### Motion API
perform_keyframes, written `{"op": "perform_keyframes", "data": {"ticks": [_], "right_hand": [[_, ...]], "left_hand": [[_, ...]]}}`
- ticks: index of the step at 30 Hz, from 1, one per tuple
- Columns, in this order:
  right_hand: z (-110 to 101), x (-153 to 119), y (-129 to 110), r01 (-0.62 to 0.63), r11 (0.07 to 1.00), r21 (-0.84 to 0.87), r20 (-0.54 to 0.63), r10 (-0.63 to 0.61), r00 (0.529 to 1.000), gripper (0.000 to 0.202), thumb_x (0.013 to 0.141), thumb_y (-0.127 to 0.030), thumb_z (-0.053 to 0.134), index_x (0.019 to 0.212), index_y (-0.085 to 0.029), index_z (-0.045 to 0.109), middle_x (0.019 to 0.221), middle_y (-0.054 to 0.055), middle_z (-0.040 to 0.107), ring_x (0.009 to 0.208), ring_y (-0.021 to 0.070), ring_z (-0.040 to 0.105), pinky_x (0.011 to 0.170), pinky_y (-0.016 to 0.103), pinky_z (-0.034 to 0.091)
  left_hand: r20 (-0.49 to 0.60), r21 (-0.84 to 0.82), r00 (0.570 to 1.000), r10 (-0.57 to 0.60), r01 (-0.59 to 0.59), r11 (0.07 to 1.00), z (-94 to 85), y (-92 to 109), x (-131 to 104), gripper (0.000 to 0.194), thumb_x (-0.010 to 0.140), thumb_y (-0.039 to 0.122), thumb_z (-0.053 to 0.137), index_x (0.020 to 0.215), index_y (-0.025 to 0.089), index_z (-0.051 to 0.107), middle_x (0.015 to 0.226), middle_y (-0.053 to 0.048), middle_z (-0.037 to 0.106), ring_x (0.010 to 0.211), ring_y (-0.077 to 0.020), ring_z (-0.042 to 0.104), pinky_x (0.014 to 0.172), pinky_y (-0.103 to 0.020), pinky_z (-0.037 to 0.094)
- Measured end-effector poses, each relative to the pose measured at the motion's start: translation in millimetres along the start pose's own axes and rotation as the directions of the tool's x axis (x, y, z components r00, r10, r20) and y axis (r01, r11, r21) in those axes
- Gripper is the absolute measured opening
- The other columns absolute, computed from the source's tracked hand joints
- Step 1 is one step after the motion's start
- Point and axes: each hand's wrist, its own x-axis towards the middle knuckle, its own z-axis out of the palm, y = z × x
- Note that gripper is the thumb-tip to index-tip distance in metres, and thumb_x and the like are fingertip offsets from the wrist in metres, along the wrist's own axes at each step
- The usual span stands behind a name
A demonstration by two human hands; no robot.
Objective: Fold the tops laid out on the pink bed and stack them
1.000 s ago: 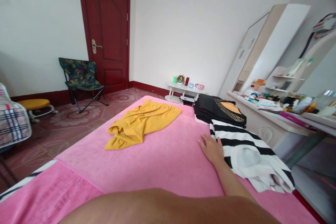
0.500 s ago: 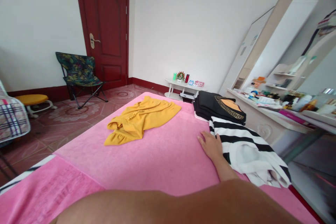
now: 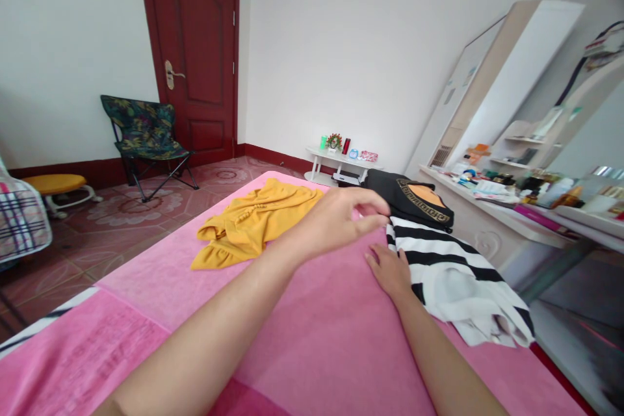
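A black-and-white striped garment (image 3: 453, 247) lies on the right side of the pink-covered bed (image 3: 322, 318), its white part bunched toward me. My right hand (image 3: 390, 270) rests at its left edge, fingers spread on the pink cover and thumb against the stripes. Above the bed, my left hand (image 3: 344, 220) reaches to the far left corner of that garment. Its thumb and fingers are curved with a gap between them, and whether the tips touch cloth I cannot tell. Behind that corner sit folded black clothes (image 3: 407, 198) with a gold pattern. A yellow garment (image 3: 253, 221) lies spread out to the left, partly behind my left hand.
On the right stands a white dressing table (image 3: 487, 205) crowded with bottles. A low white table (image 3: 316, 159) holding small items is against the far wall. To the left are a folding chair (image 3: 146, 130), a yellow stool (image 3: 56, 183) and a red door (image 3: 205, 52).
My left arm, a large shape across the bottom before, has stretched forward, bringing the left hand to the striped garment's far corner. My right hand keeps its place.
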Motion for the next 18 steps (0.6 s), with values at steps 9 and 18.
{"op": "perform_keyframes", "data": {"ticks": [9, 18], "right_hand": [[3.3, -0.4, 1.3, 0.023, 1.000, 0.009, -0.061, -0.022, 0.998, 0.041, 0.093, -0.041, 0.035, 0.119, -0.020, 0.059, 0.128, 0.008, 0.058, 0.118, 0.0240, 0.052, 0.108, 0.048, 0.018], [2.7, -0.3, 1.0, 0.016, 1.000, 0.008, -0.050, -0.015, 0.999, 0.041, 0.092, -0.040, 0.036, 0.121, -0.020, 0.058, 0.130, 0.008, 0.058, 0.119, 0.0233, 0.051, 0.108, 0.047, 0.018]], "left_hand": [[-0.661, 0.598, 0.588, -0.466, 0.788, 0.147, -39.2, -180.5, -58.8, 0.075, 0.072, 0.038, 0.066, 0.137, 0.015, 0.038, 0.146, -0.024, 0.026, 0.135, -0.0426, 0.021, 0.103, -0.059, 0.021], [-0.661, 0.603, 0.537, -0.524, 0.796, 0.055, -57.0, -205.7, -74.7, 0.069, 0.073, 0.053, 0.059, 0.127, 0.010, 0.050, 0.119, -0.024, 0.057, 0.117, -0.0399, 0.046, 0.093, -0.050, 0.035]]}}
